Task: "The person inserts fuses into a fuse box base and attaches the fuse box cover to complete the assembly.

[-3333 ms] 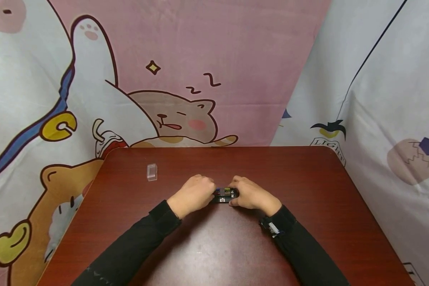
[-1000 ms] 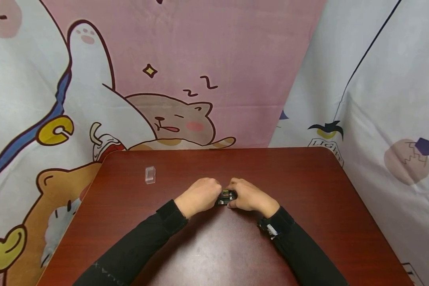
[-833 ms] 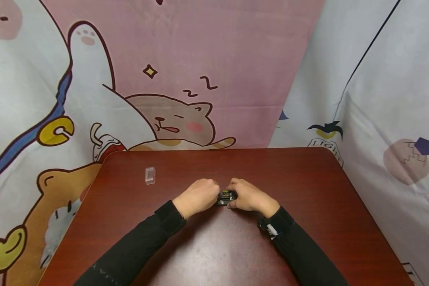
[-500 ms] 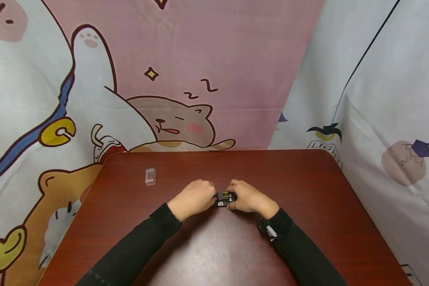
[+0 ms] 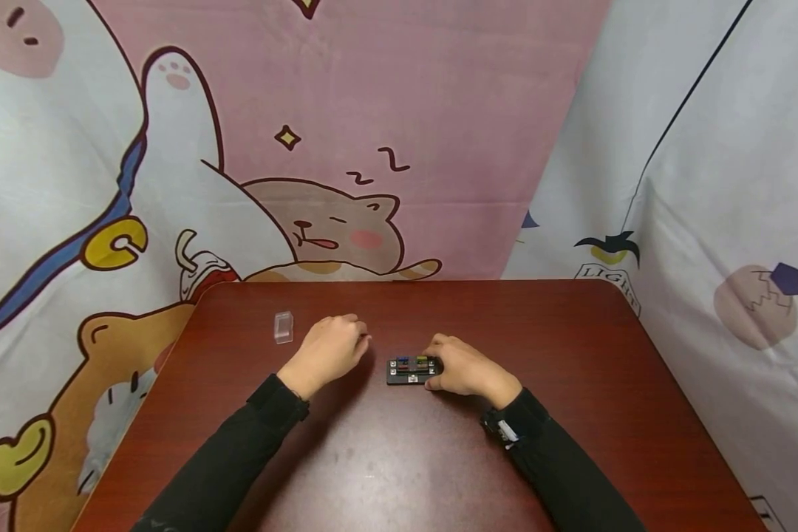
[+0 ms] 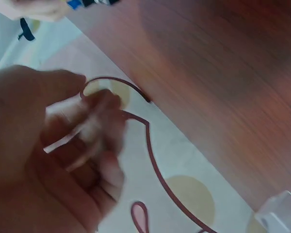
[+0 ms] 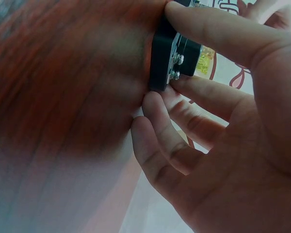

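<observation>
A small black fuse block (image 5: 408,379) with blue, red and yellow blade fuses lies flat on the table. My right hand (image 5: 467,366) grips its right end, thumb on the near side and fingers at the far side. In the right wrist view the block's black base (image 7: 160,58), silver screws and a yellow fuse (image 7: 203,63) show between thumb and fingers. Left of the block, my left hand (image 5: 329,349) is apart from it, fingers loosely bent and blurred in the left wrist view; I see nothing held there.
A clear plastic cover (image 5: 283,327) rests on the brown table (image 5: 539,325), at the back left beyond the left hand. It also shows at the corner of the left wrist view. A cartoon-printed cloth (image 5: 439,111) hangs behind the table's far edge.
My left hand was at the block's left end and has moved off leftward, uncovering the blue and red fuses and the left end. The right hand keeps its grip.
</observation>
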Demonstrator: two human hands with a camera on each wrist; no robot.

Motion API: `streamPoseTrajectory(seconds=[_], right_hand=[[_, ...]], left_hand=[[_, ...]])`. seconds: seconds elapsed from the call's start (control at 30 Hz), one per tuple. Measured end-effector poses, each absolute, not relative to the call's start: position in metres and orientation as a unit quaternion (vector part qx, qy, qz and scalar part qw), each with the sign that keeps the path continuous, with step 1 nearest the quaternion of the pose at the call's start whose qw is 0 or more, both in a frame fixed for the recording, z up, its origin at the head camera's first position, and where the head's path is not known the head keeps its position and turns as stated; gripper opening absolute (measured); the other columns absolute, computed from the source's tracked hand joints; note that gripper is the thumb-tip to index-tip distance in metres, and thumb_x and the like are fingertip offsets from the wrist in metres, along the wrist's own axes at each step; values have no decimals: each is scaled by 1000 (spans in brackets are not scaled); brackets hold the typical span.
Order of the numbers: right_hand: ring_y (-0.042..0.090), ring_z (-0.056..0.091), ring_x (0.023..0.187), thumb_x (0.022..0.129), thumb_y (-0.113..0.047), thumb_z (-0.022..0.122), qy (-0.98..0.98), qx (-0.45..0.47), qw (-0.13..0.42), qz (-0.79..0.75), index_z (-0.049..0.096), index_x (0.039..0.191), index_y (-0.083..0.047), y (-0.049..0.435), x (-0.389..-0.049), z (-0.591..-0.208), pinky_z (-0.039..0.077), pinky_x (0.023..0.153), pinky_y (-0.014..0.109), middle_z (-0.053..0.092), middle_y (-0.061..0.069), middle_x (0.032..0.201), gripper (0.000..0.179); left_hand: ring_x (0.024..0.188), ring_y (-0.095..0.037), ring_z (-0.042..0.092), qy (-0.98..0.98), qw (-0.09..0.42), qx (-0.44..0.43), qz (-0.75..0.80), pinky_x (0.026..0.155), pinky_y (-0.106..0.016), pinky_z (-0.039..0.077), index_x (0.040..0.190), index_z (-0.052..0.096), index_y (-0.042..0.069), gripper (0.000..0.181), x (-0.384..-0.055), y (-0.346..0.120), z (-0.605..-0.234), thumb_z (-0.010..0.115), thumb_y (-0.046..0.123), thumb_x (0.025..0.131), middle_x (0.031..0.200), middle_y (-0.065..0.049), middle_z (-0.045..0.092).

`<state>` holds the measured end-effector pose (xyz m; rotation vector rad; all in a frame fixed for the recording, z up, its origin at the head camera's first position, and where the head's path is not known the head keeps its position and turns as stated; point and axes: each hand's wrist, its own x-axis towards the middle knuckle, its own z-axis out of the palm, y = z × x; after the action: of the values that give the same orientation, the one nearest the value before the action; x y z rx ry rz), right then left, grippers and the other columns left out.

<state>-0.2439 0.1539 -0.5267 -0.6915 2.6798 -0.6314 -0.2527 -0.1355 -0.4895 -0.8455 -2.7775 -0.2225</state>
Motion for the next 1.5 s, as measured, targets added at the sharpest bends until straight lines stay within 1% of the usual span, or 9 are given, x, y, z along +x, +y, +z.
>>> streamPoseTrajectory(seconds=[0.13,0.3,0.47,0.63,0.77,1.03,1.13,1.3,1.5], right_hand=[[18,59,116,93,-30,90,935,-236,146,-219,75,139,-15,155,-244,-526,52,102,43,65,-1,126,51],[17,58,113,93,-30,90,936,-236,143,-219,76,139,-15,156,-245,-525,52,100,41,65,-2,125,51],[18,59,115,93,-30,90,935,-239,145,-220,75,141,-15,155,-245,-526,52,102,42,65,-1,127,52],[17,58,114,93,-31,90,935,-239,147,-218,75,141,-16,155,-246,-527,52,101,42,65,-2,127,52],[17,58,112,92,-31,90,934,-239,145,-223,76,138,-16,156,-246,-528,52,100,41,65,-3,125,50],[17,58,114,93,-32,90,935,-240,146,-217,75,140,-16,155,-247,-530,52,101,42,64,-3,126,52],[18,58,114,93,-32,90,934,-240,148,-220,74,141,-15,155,-247,-529,52,101,43,64,-2,126,53],[17,58,114,93,-31,90,934,-242,146,-220,75,140,-15,155,-247,-529,52,102,42,65,-2,126,52],[17,58,112,92,-31,91,933,-241,144,-223,75,139,-15,155,-247,-531,52,101,42,65,-2,124,52]], left_hand=[[78,-28,75,-963,107,-230,-90,71,-46,63,99,82,6,15,-256,-147,-494,79,20,102,88,-9,73],[90,-38,76,-976,111,-159,-100,79,-53,64,105,82,2,24,-264,-163,-505,76,25,104,97,-16,76],[100,-49,67,-984,137,-65,-89,87,-61,58,110,76,-8,36,-277,-194,-515,72,27,105,106,-27,70],[109,-56,59,-987,129,3,-92,92,-66,52,121,67,-16,46,-284,-219,-517,67,28,107,118,-36,60],[110,-58,58,-989,109,26,-95,92,-67,52,121,65,-18,52,-285,-230,-517,65,33,108,119,-38,58],[111,-57,64,-990,59,58,-112,93,-66,55,121,64,-20,64,-286,-239,-520,65,43,108,116,-38,63],[112,-57,66,-990,50,64,-114,93,-67,57,120,66,-19,62,-287,-240,-519,66,42,108,116,-38,65],[106,-55,69,-990,44,67,-116,85,-66,60,115,72,-17,56,-289,-241,-518,71,39,106,112,-36,69],[104,-55,72,-990,46,64,-119,82,-65,61,114,74,-15,54,-289,-241,-521,72,38,105,112,-36,72]])
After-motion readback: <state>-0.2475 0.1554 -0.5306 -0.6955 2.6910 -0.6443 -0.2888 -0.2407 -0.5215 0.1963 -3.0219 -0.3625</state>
